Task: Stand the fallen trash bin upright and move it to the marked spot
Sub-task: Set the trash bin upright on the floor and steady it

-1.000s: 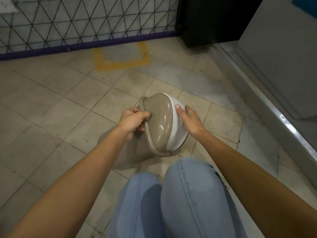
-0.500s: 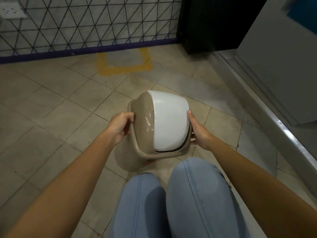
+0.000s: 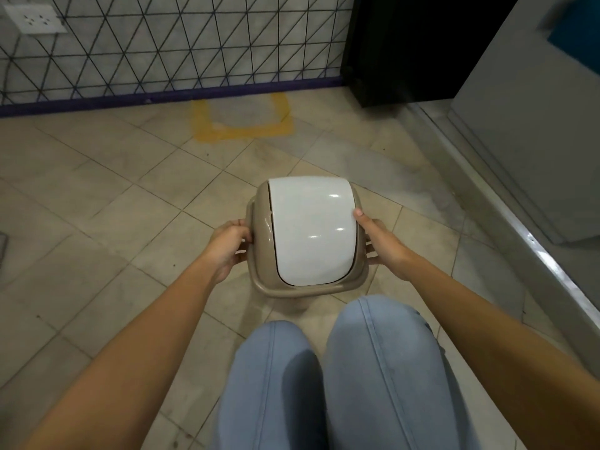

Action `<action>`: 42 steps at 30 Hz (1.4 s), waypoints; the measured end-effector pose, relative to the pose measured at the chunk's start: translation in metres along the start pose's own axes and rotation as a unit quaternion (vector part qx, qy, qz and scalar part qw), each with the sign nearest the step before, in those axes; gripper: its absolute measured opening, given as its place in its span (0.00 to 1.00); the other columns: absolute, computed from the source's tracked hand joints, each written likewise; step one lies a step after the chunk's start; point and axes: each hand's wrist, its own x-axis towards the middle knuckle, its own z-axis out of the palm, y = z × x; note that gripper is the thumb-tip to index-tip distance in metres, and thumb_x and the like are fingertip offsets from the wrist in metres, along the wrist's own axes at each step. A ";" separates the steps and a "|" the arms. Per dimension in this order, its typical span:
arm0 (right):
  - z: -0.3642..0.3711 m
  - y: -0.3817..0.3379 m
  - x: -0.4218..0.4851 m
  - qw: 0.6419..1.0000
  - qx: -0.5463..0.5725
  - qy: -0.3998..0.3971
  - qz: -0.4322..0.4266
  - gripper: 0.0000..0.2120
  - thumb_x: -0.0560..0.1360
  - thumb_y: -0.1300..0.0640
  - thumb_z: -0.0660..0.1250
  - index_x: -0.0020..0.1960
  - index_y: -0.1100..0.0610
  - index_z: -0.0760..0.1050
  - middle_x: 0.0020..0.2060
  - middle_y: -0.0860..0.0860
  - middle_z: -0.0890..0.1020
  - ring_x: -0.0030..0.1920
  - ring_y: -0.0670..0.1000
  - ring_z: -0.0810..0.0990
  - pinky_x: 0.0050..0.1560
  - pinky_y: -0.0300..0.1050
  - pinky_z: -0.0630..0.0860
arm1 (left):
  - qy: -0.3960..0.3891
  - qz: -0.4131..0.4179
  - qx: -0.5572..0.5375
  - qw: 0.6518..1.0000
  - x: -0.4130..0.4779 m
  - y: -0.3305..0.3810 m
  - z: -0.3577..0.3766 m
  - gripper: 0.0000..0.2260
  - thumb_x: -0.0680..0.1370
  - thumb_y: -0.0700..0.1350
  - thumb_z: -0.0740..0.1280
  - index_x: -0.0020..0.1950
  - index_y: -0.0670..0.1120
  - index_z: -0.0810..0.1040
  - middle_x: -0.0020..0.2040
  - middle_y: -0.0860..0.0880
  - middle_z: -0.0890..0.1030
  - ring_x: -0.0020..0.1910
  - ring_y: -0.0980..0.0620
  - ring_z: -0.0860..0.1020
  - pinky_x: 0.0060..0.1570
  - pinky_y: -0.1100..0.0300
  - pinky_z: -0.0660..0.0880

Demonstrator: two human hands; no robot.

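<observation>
A small trash bin (image 3: 306, 238) with a tan plastic body and a glossy white swing lid (image 3: 312, 228) is seen from above, its top facing the camera, so it appears upright. It sits over the tiled floor (image 3: 97, 196) roughly at the middle of the view, just in front of the person's knees; whether its base touches the tiles is hidden by the bin itself. The left hand (image 3: 229, 246) is curled closed around the tan rim on the bin's left side, fingers tucked under the edge. The right hand (image 3: 380, 243) grips the right side, its thumb lying along the edge of the white lid and its fingers wrapped beneath the rim. Both bare forearms reach in from the bottom corners of the view. Two knees in light blue jeans (image 3: 341, 378) fill the bottom centre. Further along the floor, well apart from the bin and against the far wall, a yellow painted outline (image 3: 243, 129) marks a square spot. The wall behind it bears a black triangular line pattern (image 3: 168, 43) above a purple baseboard (image 3: 162, 95), with a white socket plate (image 3: 34, 18) at the top left corner. A dark doorway (image 3: 415, 43) and a grey raised ledge (image 3: 506, 203) run along the right side.
</observation>
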 end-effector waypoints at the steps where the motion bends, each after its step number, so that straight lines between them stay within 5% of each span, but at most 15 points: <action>1: 0.000 0.000 -0.001 1.000 -0.002 -0.002 -0.002 0.41 0.67 0.27 0.55 0.70 0.54 0.61 0.62 0.54 0.74 0.56 0.54 0.76 0.53 0.51 0.75 | -0.002 0.003 0.000 1.000 0.000 0.000 0.000 0.10 0.66 0.33 0.57 0.32 0.47 0.71 0.32 0.50 0.73 0.30 0.53 0.70 0.31 0.62 0.68; 5: 0.004 -0.001 -0.006 1.000 -0.021 -0.010 -0.006 0.48 0.60 0.24 0.55 0.70 0.54 0.59 0.61 0.53 0.72 0.56 0.54 0.75 0.49 0.48 0.74 | -0.004 0.009 0.008 1.000 0.000 -0.001 -0.002 0.11 0.67 0.33 0.56 0.34 0.47 0.73 0.30 0.50 0.73 0.26 0.55 0.70 0.27 0.66 0.69; 12: 0.010 0.000 -0.002 0.999 -0.045 -0.008 -0.010 0.37 0.70 0.30 0.55 0.70 0.53 0.59 0.58 0.50 0.72 0.54 0.52 0.74 0.44 0.43 0.73 | -0.001 0.017 -0.007 1.000 -0.004 -0.005 -0.007 0.16 0.69 0.32 0.56 0.41 0.47 0.79 0.34 0.49 0.77 0.31 0.53 0.71 0.33 0.62 0.70; 20: 0.011 0.003 -0.006 0.997 -0.068 -0.012 -0.021 0.38 0.70 0.30 0.55 0.71 0.52 0.58 0.59 0.51 0.72 0.46 0.46 0.74 0.38 0.38 0.72 | 0.017 0.020 -0.020 0.999 -0.003 -0.011 -0.013 0.20 0.73 0.32 0.59 0.64 0.39 0.72 0.44 0.43 0.79 0.35 0.50 0.75 0.39 0.57 0.75; 24: 0.010 0.003 -0.010 0.993 -0.102 -0.026 -0.052 0.51 0.60 0.31 0.67 0.74 0.52 0.52 0.64 0.52 0.69 0.58 0.51 0.73 0.48 0.41 0.74 | 0.020 0.062 0.022 0.998 -0.010 -0.014 -0.016 0.27 0.73 0.32 0.61 0.71 0.44 0.63 0.48 0.45 0.75 0.40 0.51 0.76 0.42 0.58 0.74; 29: 0.007 0.003 -0.011 0.962 -0.228 -0.045 -0.144 0.63 0.50 0.48 0.83 0.75 0.49 0.48 0.72 0.50 0.59 0.70 0.52 0.62 0.69 0.51 0.64 | -0.014 0.109 0.052 0.993 -0.022 -0.016 -0.019 0.31 0.71 0.32 0.63 0.72 0.50 0.62 0.60 0.47 0.72 0.53 0.51 0.75 0.43 0.61 0.74; 33: 0.011 0.004 -0.011 0.957 -0.232 -0.041 -0.168 0.63 0.50 0.53 0.83 0.74 0.48 0.48 0.71 0.49 0.61 0.70 0.49 0.61 0.67 0.43 0.61 | -0.045 0.149 0.119 0.981 -0.028 -0.022 -0.020 0.32 0.71 0.32 0.65 0.73 0.49 0.62 0.69 0.48 0.67 0.58 0.50 0.73 0.50 0.62 0.73; 37: 0.013 0.002 -0.014 0.955 -0.220 -0.044 -0.192 0.61 0.49 0.55 0.83 0.73 0.45 0.51 0.62 0.41 0.65 0.64 0.44 0.64 0.62 0.40 0.62 | -0.060 0.191 0.259 0.945 -0.031 -0.028 -0.024 0.46 0.64 0.41 0.75 0.76 0.48 0.53 0.74 0.47 0.57 0.71 0.53 0.60 0.70 0.56 0.60; 42: 0.016 -0.003 -0.015 0.954 -0.216 -0.053 -0.199 0.62 0.48 0.57 0.83 0.73 0.46 0.51 0.65 0.44 0.68 0.66 0.48 0.66 0.66 0.46 0.65 | -0.062 0.229 0.287 0.928 -0.035 -0.035 -0.021 0.58 0.56 0.46 0.82 0.77 0.49 0.49 0.71 0.49 0.58 0.69 0.56 0.60 0.70 0.57 0.60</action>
